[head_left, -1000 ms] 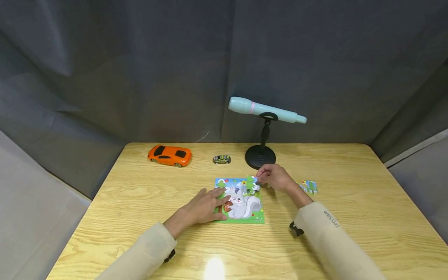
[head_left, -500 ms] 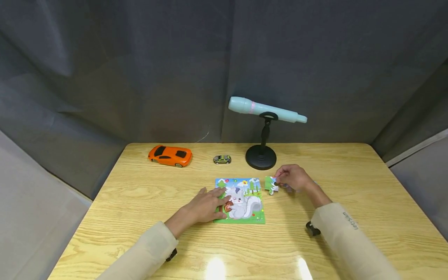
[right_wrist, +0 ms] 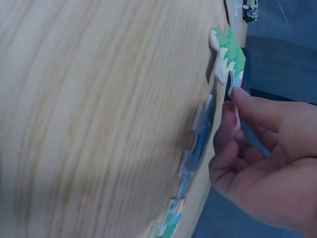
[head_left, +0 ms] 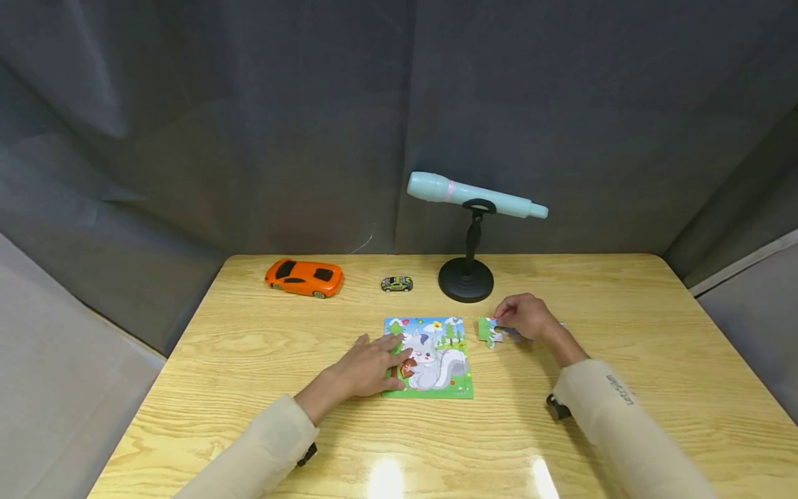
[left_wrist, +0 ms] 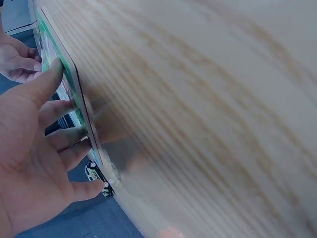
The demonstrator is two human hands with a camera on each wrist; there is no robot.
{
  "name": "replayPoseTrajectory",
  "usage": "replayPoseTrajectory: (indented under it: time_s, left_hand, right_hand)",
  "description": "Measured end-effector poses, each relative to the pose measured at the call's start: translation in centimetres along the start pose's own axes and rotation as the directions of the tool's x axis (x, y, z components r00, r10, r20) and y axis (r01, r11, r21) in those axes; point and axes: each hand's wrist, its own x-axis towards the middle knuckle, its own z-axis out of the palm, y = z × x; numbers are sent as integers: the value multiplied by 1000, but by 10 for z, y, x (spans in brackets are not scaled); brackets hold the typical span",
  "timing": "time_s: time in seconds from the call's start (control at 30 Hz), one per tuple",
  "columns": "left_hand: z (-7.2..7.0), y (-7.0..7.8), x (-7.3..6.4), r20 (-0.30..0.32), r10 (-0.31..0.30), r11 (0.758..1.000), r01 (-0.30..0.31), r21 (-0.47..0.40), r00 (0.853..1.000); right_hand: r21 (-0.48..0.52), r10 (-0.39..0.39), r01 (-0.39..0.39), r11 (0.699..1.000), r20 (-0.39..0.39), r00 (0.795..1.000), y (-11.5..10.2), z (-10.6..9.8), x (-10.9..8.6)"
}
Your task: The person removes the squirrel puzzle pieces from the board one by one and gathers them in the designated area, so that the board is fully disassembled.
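Note:
A squirrel jigsaw puzzle [head_left: 436, 374] lies flat on the wooden table. Across its left part rests my left hand [head_left: 364, 367], fingers spread; in the left wrist view the thumb and fingertips of this hand [left_wrist: 34, 129] lie on the board's green edge. To the right of the board, my right hand [head_left: 525, 317] pinches a loose puzzle piece [right_wrist: 232, 57] with a green tree on it, between thumb and finger. Close by this hand lie a bluish puzzle piece [right_wrist: 200, 131] and another with green and white on it [right_wrist: 171, 218], both partly hidden in the head view.
Behind the puzzle stand an orange toy car [head_left: 304, 278] and a small patterned toy car [head_left: 397, 284]. A pale blue toy microphone [head_left: 499, 202] rests on a black stand [head_left: 466, 280] near the back edge, before a dark curtain [head_left: 280, 138].
My right hand has carried the tree piece from over the board's upper right corner to the table on its right. The left hand stays where it was.

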Motion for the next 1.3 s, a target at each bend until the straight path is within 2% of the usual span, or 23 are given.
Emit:
replayPoseTrajectory:
  time_s: [0.2,0.4,0.5,0.63,0.87,1.17,1.3]
  left_hand:
    - [0,0,0,3,1,1000,-1,-6,1000]
    - [0,-1,-1,-5,4,1000,-4,-9,1000]
    - [0,-1,-1,-12,8,1000,-8,-17,1000]
    - [2,-2,-1,-24,14,999,-14,-31,1000]
    - [3,-4,0,-42,21,998,-23,-58,999]
    - [4,-5,0,-74,35,996,-41,-78,997]
    - [3,-1,0,-99,59,996,-66,-68,993]
  right_hand:
    - [-63,3,-3,998,2,1000,0,1,1]
    - [-9,45,-44,999,13,999,-2,0,0]
    - [-15,47,-47,999,-3,999,-4,-1,0]
    - [-42,6,-7,999,-14,1000,-10,-1,-3]
    - [25,-40,39,999,19,999,-27,5,-11]
    - [-35,-132,134,990,40,990,-49,19,-18]
    - [-2,-137,138,990,69,988,-57,25,-20]
